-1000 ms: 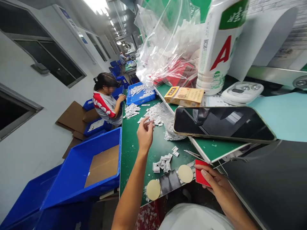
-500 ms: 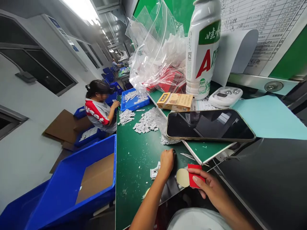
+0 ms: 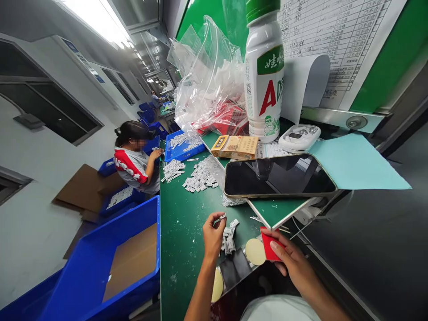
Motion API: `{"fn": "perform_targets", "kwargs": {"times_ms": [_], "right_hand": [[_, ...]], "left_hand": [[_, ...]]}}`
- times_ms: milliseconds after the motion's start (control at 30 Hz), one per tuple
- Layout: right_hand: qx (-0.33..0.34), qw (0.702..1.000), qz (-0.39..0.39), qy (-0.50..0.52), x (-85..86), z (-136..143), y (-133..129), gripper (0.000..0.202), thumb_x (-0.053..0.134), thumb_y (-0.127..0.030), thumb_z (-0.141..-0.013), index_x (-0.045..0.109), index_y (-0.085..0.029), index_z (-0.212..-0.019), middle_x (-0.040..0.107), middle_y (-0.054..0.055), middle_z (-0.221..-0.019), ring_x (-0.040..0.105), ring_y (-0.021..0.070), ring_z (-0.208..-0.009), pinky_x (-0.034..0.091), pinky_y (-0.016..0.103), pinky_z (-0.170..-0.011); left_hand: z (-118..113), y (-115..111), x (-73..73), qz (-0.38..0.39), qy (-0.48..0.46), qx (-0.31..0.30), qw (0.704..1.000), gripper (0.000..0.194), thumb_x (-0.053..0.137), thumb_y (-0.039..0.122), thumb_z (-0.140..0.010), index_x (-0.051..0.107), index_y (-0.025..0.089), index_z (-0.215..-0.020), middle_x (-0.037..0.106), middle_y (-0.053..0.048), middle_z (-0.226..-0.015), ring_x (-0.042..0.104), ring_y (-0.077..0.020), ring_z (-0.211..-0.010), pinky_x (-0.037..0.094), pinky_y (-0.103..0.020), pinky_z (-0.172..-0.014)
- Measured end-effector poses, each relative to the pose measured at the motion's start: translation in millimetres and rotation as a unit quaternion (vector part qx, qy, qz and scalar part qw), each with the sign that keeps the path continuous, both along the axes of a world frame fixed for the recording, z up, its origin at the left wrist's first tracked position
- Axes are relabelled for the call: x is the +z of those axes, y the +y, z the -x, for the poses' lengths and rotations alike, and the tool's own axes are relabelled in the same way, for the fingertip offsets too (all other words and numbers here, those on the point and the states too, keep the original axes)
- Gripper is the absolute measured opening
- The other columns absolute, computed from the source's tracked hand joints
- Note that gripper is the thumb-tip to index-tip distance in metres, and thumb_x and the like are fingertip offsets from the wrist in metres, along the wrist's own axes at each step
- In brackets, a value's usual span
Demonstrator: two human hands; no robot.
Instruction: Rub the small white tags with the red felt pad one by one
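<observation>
My left hand (image 3: 213,236) is above the green tabletop, its thumb and fingertips pinched on a small white plastic piece (image 3: 223,216). Just right of it lies a small heap of similar white pieces (image 3: 229,240). My right hand (image 3: 284,253) grips a flat red card-like piece (image 3: 269,246), thumb on top and fingers partly hidden around it. Beside that red piece is a round cream disc (image 3: 255,251). A second cream disc (image 3: 217,285) shows partly behind my left forearm, with a dark flat strip (image 3: 236,268) between the two discs.
A raised green shelf corner (image 3: 277,214) juts out above my right hand, bearing a phone (image 3: 279,176), a yellow box (image 3: 235,147) and a white bottle (image 3: 265,89). More white pieces (image 3: 200,174) lie farther back. A large blue bin (image 3: 100,263) stands left; a co-worker (image 3: 137,160) sits beyond.
My left hand has moved left, away from the shelf corner, and now shows a white piece in its fingertips. The white heap is more exposed. My right hand still holds the red piece.
</observation>
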State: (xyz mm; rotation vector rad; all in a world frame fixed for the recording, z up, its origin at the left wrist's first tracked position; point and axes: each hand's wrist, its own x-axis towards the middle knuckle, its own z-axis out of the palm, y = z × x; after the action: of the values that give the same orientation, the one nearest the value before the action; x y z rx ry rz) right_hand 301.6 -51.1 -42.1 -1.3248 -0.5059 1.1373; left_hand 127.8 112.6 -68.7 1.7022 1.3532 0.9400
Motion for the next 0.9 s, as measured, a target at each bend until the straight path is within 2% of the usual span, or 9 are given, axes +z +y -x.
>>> {"fn": "perform_targets", "kwargs": {"times_ms": [133, 200, 300, 433, 533, 600, 700, 767, 900], "right_hand": [[0.013, 0.998, 0.004, 0.061, 26.6, 6.9, 2.0, 0.031, 0.070, -0.055, -0.088, 0.080, -0.031, -0.104, 0.076, 0.004, -0.114, 0.069, 0.0221, -0.093, 0.055, 0.029, -0.074], [0.116, 0.987, -0.065, 0.090, 42.1, 12.7, 3.5, 0.030, 0.071, -0.054, -0.089, 0.081, -0.030, -0.103, 0.077, 0.003, -0.101, 0.069, 0.0191, -0.084, 0.054, 0.027, -0.072], [0.320, 0.925, -0.181, 0.090, 64.3, 20.3, 9.7, 0.031, 0.074, -0.050, -0.088, 0.084, -0.025, -0.104, 0.079, 0.005, -0.092, 0.070, 0.0191, -0.082, 0.055, 0.029, -0.076], [0.203, 0.967, -0.155, -0.007, 82.7, 22.3, 21.5, 0.034, 0.069, -0.048, -0.093, 0.080, -0.027, -0.118, 0.080, 0.007, -0.110, 0.070, 0.0243, -0.107, 0.052, 0.036, -0.096], [0.286, 0.946, -0.151, 0.029, 81.5, 19.0, 27.8, 0.038, 0.075, -0.052, -0.086, 0.082, -0.026, -0.113, 0.081, 0.008, -0.104, 0.073, 0.0258, -0.099, 0.056, 0.035, -0.087], [0.228, 0.965, -0.126, 0.015, 73.5, 15.5, 31.7, 0.039, 0.076, -0.052, -0.084, 0.082, -0.026, -0.112, 0.080, 0.007, -0.110, 0.071, 0.0262, -0.100, 0.055, 0.035, -0.087], [0.043, 0.997, -0.056, -0.021, 58.6, 10.6, 34.5, 0.042, 0.068, -0.056, -0.088, 0.078, -0.026, -0.116, 0.076, 0.008, -0.122, 0.069, 0.0253, -0.094, 0.055, 0.033, -0.075], [0.038, 0.999, -0.032, 0.019, 53.5, 10.3, 30.9, 0.040, 0.067, -0.056, -0.089, 0.077, -0.027, -0.114, 0.075, 0.007, -0.122, 0.068, 0.0223, -0.086, 0.053, 0.028, -0.065], [0.093, 0.987, -0.067, 0.110, 64.1, 18.6, 11.9, 0.028, 0.069, -0.049, -0.091, 0.077, -0.030, -0.110, 0.074, 0.003, -0.111, 0.065, 0.0132, -0.075, 0.049, 0.018, -0.057]], "left_hand": [[26.0, -51.5, 42.1, -0.012, -0.082, 0.025, 0.996, 0.031, 0.073, 0.043, -0.087, 0.069, 0.018, -0.104, 0.076, -0.007, -0.093, 0.073, -0.0205, -0.086, 0.061, -0.032, -0.078], [30.4, -77.0, 58.6, -0.024, -0.115, 0.035, 0.992, 0.044, 0.079, 0.038, -0.083, 0.064, 0.021, -0.120, 0.079, -0.005, -0.090, 0.075, -0.0201, -0.084, 0.062, -0.031, -0.078], [27.8, -106.6, 74.0, -0.095, -0.171, 0.069, 0.978, 0.058, 0.085, 0.029, -0.076, 0.060, 0.023, -0.129, 0.081, -0.002, -0.084, 0.077, -0.0193, -0.077, 0.063, -0.028, -0.073], [23.1, -124.3, 83.2, -0.243, -0.147, 0.080, 0.955, 0.057, 0.085, 0.015, -0.074, 0.064, 0.026, -0.126, 0.083, 0.000, -0.084, 0.079, -0.0197, -0.072, 0.064, -0.029, -0.077], [24.9, -123.5, 88.8, -0.266, -0.142, 0.082, 0.950, 0.054, 0.088, 0.011, -0.069, 0.069, 0.027, -0.118, 0.082, 0.001, -0.080, 0.078, -0.0177, -0.069, 0.064, -0.026, -0.074], [28.5, -118.5, 92.4, -0.242, -0.203, 0.083, 0.945, 0.044, 0.090, 0.013, -0.066, 0.073, 0.026, -0.104, 0.081, 0.002, -0.074, 0.077, -0.0153, -0.068, 0.062, -0.023, -0.072], [35.7, -110.0, 95.2, -0.117, -0.331, 0.084, 0.933, 0.034, 0.091, 0.023, -0.068, 0.074, 0.025, -0.097, 0.076, 0.002, -0.071, 0.073, -0.0122, -0.066, 0.059, -0.019, -0.064], [38.7, -107.6, 95.4, -0.064, -0.343, 0.107, 0.931, 0.030, 0.091, 0.026, -0.069, 0.074, 0.023, -0.093, 0.076, 0.001, -0.076, 0.073, -0.0116, -0.066, 0.059, -0.017, -0.063], [32.7, -115.2, 96.7, -0.143, -0.257, 0.098, 0.951, 0.021, 0.087, 0.016, -0.073, 0.072, 0.020, -0.087, 0.079, -0.002, -0.084, 0.078, -0.0165, -0.077, 0.063, -0.024, -0.075]]}}
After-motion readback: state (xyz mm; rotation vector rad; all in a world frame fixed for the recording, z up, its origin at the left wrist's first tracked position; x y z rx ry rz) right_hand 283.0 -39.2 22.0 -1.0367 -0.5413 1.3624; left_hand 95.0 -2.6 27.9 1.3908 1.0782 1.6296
